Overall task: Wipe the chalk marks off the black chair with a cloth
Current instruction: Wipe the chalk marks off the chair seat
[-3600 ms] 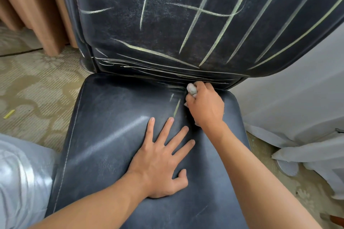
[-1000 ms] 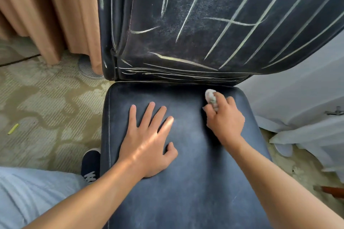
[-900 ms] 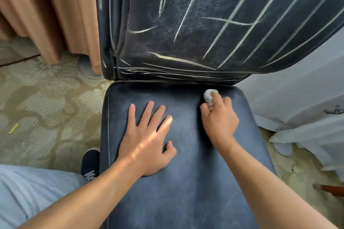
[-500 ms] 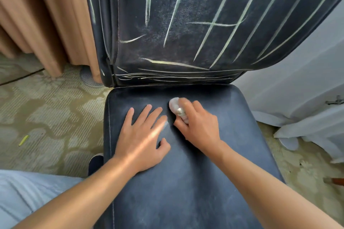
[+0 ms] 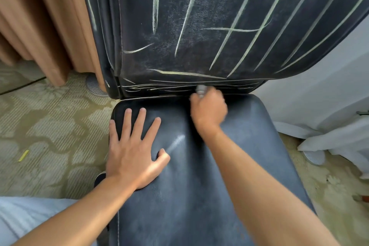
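Head view, looking down onto the black chair: the seat fills the lower centre and the backrest rises at the top of frame. Left hand lies flat on the left front part of the seat, palm down, fingers straight and spread apart, thumb out to the right; it holds nothing. Right hand is at the back edge of the seat, at the seam where seat meets backrest, fingers curled tight around a small wad of pale cloth. Only the end of the wad shows above the knuckles, and it touches the lowest strip of the backrest. The hand is motion-blurred, so the exact finger placement cannot be read. Chalk marks cover the backrest: long pale yellow-green strokes running diagonally up to the right, two near-vertical strokes at upper centre, one short horizontal cross stroke, and a cluster of thin near-horizontal lines along the bottom edge, just left of the cloth. The seat surface shows a faint dusty haze and one glare streak between the two hands; no clear strokes on it. Surroundings: tan curtain at upper left, patterned carpet on the left with a small yellow stick lying on it, white fabric on the right.
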`<action>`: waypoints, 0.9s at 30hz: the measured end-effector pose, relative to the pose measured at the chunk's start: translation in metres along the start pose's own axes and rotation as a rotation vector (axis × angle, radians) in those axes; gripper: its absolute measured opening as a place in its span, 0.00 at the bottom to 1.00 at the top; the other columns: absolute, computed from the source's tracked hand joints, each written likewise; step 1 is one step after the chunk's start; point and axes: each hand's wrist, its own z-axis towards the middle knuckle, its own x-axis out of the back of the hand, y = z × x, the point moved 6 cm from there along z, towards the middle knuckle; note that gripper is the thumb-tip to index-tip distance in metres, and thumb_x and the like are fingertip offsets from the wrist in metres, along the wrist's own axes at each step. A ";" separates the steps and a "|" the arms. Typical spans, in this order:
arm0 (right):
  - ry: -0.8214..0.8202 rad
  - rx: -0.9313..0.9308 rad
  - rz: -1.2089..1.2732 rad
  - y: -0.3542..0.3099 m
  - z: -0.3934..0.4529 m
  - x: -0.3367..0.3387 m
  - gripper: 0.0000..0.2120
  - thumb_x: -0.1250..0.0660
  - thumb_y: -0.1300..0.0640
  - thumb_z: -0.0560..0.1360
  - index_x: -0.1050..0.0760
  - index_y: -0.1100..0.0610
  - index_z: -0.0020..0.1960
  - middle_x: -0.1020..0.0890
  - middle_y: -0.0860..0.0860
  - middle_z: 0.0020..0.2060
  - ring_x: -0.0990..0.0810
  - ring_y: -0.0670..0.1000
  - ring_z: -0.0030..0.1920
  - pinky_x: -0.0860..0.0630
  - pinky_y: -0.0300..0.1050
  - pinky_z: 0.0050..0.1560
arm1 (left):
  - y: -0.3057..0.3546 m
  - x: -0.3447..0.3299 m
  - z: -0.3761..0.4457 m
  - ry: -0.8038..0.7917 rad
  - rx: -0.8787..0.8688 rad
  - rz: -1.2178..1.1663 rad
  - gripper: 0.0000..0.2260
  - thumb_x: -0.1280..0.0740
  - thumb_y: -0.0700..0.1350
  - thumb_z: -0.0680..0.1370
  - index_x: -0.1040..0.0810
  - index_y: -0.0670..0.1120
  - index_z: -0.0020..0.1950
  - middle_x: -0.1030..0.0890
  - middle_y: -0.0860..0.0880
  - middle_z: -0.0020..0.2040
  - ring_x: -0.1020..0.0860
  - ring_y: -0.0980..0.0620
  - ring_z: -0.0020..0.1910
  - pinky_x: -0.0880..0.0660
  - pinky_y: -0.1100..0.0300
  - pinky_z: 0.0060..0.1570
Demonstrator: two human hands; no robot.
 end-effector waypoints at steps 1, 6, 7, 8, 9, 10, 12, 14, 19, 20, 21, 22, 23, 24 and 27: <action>-0.049 0.091 -0.014 -0.020 -0.016 -0.012 0.13 0.33 0.48 0.76 0.20 0.56 0.55 0.19 0.56 0.53 0.18 0.61 0.52 0.26 0.49 0.48 | 0.000 0.000 0.000 0.007 0.004 -0.015 0.36 0.42 0.63 0.73 0.32 0.53 0.81 0.40 0.43 0.84 0.46 0.36 0.83 0.45 0.30 0.77; -0.206 0.524 0.078 -0.080 -0.070 -0.034 0.11 0.29 0.50 0.73 0.20 0.56 0.50 0.18 0.52 0.46 0.19 0.57 0.46 0.28 0.48 0.41 | -0.003 0.003 0.000 0.053 0.019 -0.074 0.33 0.41 0.61 0.72 0.23 0.48 0.73 0.34 0.43 0.81 0.43 0.39 0.83 0.45 0.32 0.78; -0.229 0.567 0.083 -0.081 -0.070 -0.032 0.11 0.28 0.49 0.73 0.20 0.56 0.50 0.18 0.52 0.46 0.19 0.57 0.46 0.27 0.48 0.41 | -0.004 0.003 -0.001 0.059 0.023 -0.078 0.32 0.42 0.61 0.72 0.23 0.49 0.74 0.34 0.44 0.81 0.43 0.39 0.83 0.45 0.32 0.78; -0.256 0.589 0.070 -0.080 -0.067 -0.030 0.12 0.28 0.48 0.73 0.21 0.55 0.51 0.19 0.51 0.47 0.19 0.56 0.47 0.27 0.48 0.42 | -0.004 0.003 -0.001 0.060 0.026 -0.079 0.33 0.42 0.61 0.73 0.24 0.50 0.75 0.34 0.45 0.81 0.43 0.40 0.83 0.44 0.32 0.78; -0.282 0.599 0.040 -0.075 -0.062 -0.029 0.13 0.29 0.46 0.74 0.21 0.54 0.53 0.19 0.50 0.49 0.19 0.56 0.48 0.28 0.48 0.42 | -0.005 0.003 -0.001 0.061 0.027 -0.080 0.33 0.43 0.61 0.73 0.26 0.52 0.77 0.35 0.46 0.82 0.43 0.41 0.83 0.44 0.33 0.78; -0.294 0.591 -0.002 -0.067 -0.054 -0.026 0.15 0.29 0.44 0.75 0.22 0.53 0.54 0.19 0.50 0.50 0.19 0.56 0.49 0.28 0.48 0.43 | -0.005 0.002 -0.001 0.062 0.029 -0.083 0.33 0.43 0.61 0.74 0.28 0.53 0.78 0.36 0.46 0.82 0.44 0.41 0.83 0.45 0.33 0.78; -0.235 0.489 -0.094 -0.035 -0.028 -0.015 0.16 0.30 0.42 0.75 0.23 0.52 0.54 0.19 0.51 0.52 0.19 0.58 0.52 0.28 0.49 0.45 | -0.006 0.001 -0.001 0.069 0.034 -0.093 0.33 0.43 0.60 0.74 0.29 0.55 0.79 0.38 0.47 0.83 0.44 0.42 0.83 0.45 0.33 0.78; -0.110 0.300 -0.166 0.009 0.007 0.007 0.15 0.31 0.42 0.75 0.24 0.53 0.53 0.19 0.53 0.54 0.19 0.60 0.54 0.29 0.49 0.44 | -0.006 0.001 -0.001 0.077 0.033 -0.092 0.33 0.44 0.60 0.75 0.30 0.55 0.79 0.38 0.47 0.83 0.44 0.42 0.83 0.46 0.33 0.78; 0.026 0.008 -0.118 0.050 0.040 0.026 0.14 0.34 0.50 0.79 0.23 0.60 0.57 0.20 0.59 0.56 0.21 0.64 0.56 0.30 0.52 0.46 | -0.003 0.001 0.002 0.069 0.017 -0.024 0.33 0.43 0.61 0.75 0.30 0.54 0.80 0.38 0.46 0.83 0.43 0.39 0.83 0.45 0.32 0.78; 0.037 0.017 -0.103 0.038 0.030 0.020 0.14 0.35 0.50 0.79 0.23 0.60 0.56 0.20 0.59 0.56 0.20 0.64 0.56 0.30 0.51 0.46 | -0.002 0.000 0.002 0.067 0.014 -0.018 0.33 0.43 0.61 0.75 0.30 0.54 0.80 0.38 0.45 0.83 0.43 0.39 0.83 0.45 0.31 0.77; 0.021 0.063 -0.087 0.019 0.016 0.011 0.14 0.35 0.50 0.79 0.22 0.60 0.56 0.19 0.59 0.55 0.20 0.64 0.54 0.31 0.50 0.45 | -0.001 0.001 0.002 0.068 0.013 -0.015 0.33 0.43 0.61 0.75 0.30 0.54 0.80 0.38 0.45 0.83 0.43 0.38 0.83 0.45 0.31 0.77; -0.023 0.154 -0.071 -0.004 0.000 -0.001 0.13 0.35 0.50 0.79 0.21 0.59 0.55 0.19 0.58 0.53 0.19 0.63 0.53 0.33 0.49 0.43 | -0.001 0.001 0.002 0.070 0.014 -0.014 0.33 0.43 0.61 0.74 0.30 0.54 0.80 0.38 0.45 0.83 0.43 0.38 0.83 0.45 0.31 0.77; -0.090 0.268 -0.053 -0.028 -0.018 -0.013 0.11 0.34 0.50 0.78 0.21 0.58 0.54 0.18 0.57 0.51 0.19 0.62 0.51 0.35 0.47 0.41 | -0.001 0.002 0.002 0.072 0.014 -0.017 0.33 0.43 0.61 0.74 0.30 0.54 0.80 0.37 0.45 0.83 0.43 0.38 0.83 0.45 0.31 0.77; -0.160 0.371 -0.035 -0.048 -0.035 -0.022 0.10 0.33 0.51 0.77 0.21 0.57 0.52 0.18 0.55 0.49 0.19 0.61 0.48 0.36 0.45 0.40 | -0.001 0.002 0.002 0.073 0.013 -0.024 0.34 0.42 0.61 0.74 0.30 0.54 0.80 0.37 0.45 0.83 0.43 0.39 0.83 0.45 0.32 0.78; -0.215 0.479 -0.009 -0.060 -0.045 -0.025 0.11 0.31 0.48 0.76 0.23 0.56 0.50 0.18 0.53 0.47 0.19 0.58 0.46 0.32 0.47 0.40 | -0.003 0.002 0.002 0.076 0.016 -0.053 0.33 0.42 0.61 0.74 0.29 0.54 0.79 0.37 0.47 0.83 0.43 0.41 0.83 0.45 0.33 0.78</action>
